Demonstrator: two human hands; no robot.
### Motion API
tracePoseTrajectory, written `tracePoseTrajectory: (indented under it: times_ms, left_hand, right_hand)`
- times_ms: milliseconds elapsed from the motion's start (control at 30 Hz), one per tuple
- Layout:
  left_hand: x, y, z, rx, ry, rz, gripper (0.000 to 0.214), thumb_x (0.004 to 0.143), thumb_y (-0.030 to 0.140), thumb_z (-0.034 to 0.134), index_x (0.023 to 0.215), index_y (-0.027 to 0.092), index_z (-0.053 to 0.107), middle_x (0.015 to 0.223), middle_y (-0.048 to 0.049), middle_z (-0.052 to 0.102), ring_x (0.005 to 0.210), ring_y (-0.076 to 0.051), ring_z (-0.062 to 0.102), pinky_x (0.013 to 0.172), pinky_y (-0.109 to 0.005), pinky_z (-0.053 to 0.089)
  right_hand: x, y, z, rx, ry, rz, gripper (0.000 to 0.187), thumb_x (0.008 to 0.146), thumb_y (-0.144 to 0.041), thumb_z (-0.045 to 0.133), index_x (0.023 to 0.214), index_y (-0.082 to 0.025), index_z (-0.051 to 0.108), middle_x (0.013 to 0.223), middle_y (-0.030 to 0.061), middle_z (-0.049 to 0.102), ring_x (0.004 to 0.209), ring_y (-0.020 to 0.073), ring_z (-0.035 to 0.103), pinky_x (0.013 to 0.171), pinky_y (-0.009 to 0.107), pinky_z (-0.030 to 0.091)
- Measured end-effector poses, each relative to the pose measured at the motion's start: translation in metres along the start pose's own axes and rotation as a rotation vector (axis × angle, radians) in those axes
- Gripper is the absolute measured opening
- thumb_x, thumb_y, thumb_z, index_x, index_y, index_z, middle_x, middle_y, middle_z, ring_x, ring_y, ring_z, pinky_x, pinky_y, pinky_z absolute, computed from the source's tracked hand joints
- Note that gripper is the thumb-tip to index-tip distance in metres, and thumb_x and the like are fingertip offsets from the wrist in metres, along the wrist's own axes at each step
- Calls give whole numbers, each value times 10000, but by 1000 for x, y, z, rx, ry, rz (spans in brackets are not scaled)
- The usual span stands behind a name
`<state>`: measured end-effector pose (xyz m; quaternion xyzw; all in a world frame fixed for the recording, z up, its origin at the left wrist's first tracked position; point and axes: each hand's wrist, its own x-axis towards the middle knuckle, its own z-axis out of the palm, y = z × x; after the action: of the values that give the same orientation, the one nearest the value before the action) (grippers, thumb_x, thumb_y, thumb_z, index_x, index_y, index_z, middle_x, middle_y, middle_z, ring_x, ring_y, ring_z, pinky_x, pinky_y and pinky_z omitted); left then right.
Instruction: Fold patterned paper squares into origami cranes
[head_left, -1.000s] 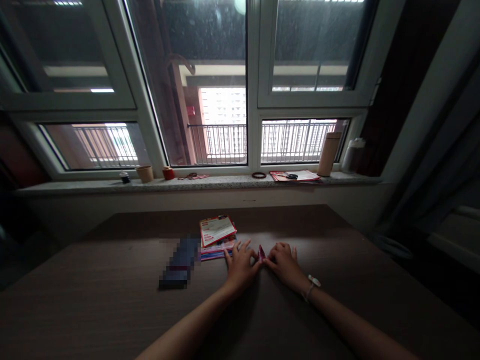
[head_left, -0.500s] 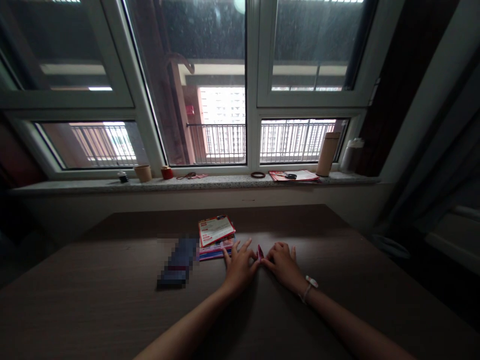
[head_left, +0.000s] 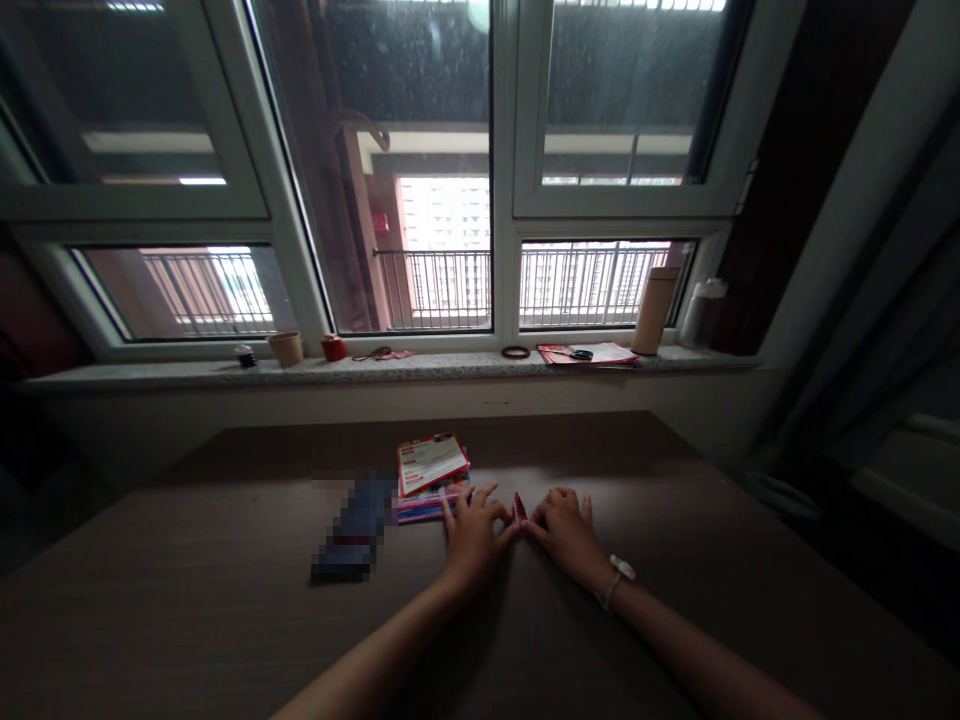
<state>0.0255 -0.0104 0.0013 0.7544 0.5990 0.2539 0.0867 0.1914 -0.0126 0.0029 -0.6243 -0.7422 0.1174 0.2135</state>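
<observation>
Between my hands, on the brown table (head_left: pixel 225 620), stands a small folded piece of red patterned paper (head_left: pixel 519 510), its pointed tip up. My left hand (head_left: pixel 478 528) pinches its left side with thumb and forefinger, the other fingers spread toward the stack of printed sheets (head_left: pixel 424 510). From the other side my right hand (head_left: pixel 568 525) pinches the paper's lower right edge, its remaining fingers partly curled. A bracelet (head_left: pixel 619 570) circles my right wrist. The paper's lower part is partly hidden by my fingertips.
A red-edged card (head_left: pixel 433 465) lies on the stack. Left of it is a dark pixelated object (head_left: pixel 356 530). On the windowsill (head_left: pixel 450 366) stand a paper cup (head_left: pixel 286 348), a red spool-like item (head_left: pixel 334 347), scissors (head_left: pixel 581 354) on papers, and a tan flask (head_left: pixel 655 312).
My left hand has shifted very slightly, its fingers a little more spread. Both hands keep hold of the folded paper, which stays in nearly the same place.
</observation>
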Motion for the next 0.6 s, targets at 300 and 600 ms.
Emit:
tracePoseTrajectory:
  times_ms: [300, 600]
  left_hand:
    - [0, 1, -1, -34, -26, -34, 148, 786, 423, 668, 843, 290, 701, 1392, 16, 496, 1336, -324, 292, 1082, -632, 94]
    - [-3, 4, -4, -20, -5, -39, 284, 796, 413, 653, 1073, 354, 633, 1354, 6, 517, 1311, -291, 326, 1094, -581, 144]
  right_hand:
    - [-1, 1, 1, 63, 27, 19, 355, 901, -473, 450, 765, -223, 662, 1063, 65, 581, 1164, 281, 391, 1054, 652, 73]
    - [-5, 0, 1, 93, 79, 19, 227, 880, -443, 487, 973, -279, 614, 1074, 43, 567, 1134, 261, 427, 1056, 615, 140]
